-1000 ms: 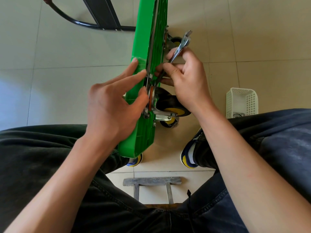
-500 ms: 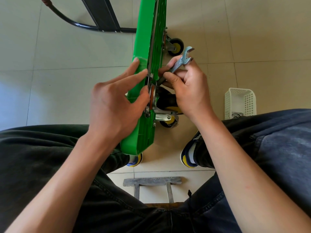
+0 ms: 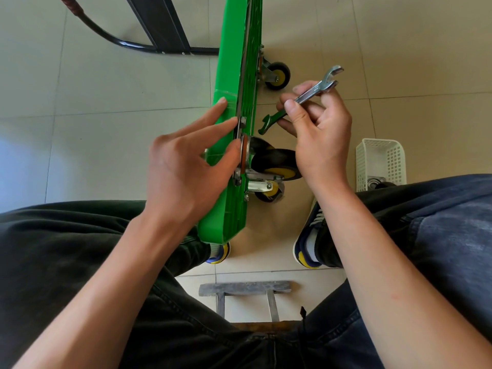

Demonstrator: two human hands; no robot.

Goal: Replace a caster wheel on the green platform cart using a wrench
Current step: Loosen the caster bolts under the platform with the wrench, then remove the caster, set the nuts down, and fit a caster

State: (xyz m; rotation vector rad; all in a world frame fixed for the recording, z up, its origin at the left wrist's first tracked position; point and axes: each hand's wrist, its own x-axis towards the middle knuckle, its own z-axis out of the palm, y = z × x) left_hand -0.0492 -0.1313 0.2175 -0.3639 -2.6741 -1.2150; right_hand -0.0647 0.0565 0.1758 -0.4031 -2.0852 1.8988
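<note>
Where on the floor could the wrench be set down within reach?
Bare beige tile floor lies right of the upright green platform cart, beyond the white plastic basket. More bare tile lies left of the cart, below the black tubular handle. It is crowded by the black-and-yellow caster wheels, the right hand and the shoes.

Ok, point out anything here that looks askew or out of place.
The green platform cart stands on edge, so its wheels stick out sideways. The caster wheel by the left hand tilts differently from the one below. The right hand holds the wrench clear of it.
</note>
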